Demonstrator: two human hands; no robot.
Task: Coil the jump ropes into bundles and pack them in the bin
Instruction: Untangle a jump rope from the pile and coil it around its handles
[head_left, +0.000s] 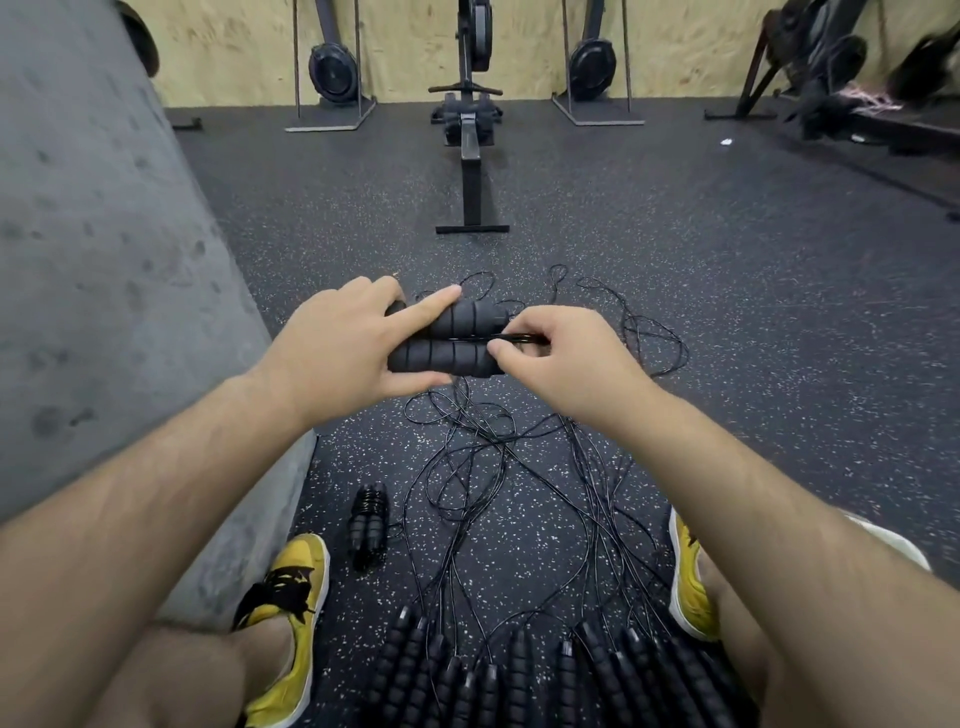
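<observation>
Here the left hand (337, 338) grips two handles (452, 338) together while right hand (561, 353) fingers pinch the cord (519, 339); winding it round them likely comes next.

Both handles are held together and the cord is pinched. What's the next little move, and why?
Probably wind the cord the right hand pinches around the two handles the left hand grips side by side. It trails loose to the floor, and the finished bundle beside the yellow shoe has cord wound round its handles.
</observation>
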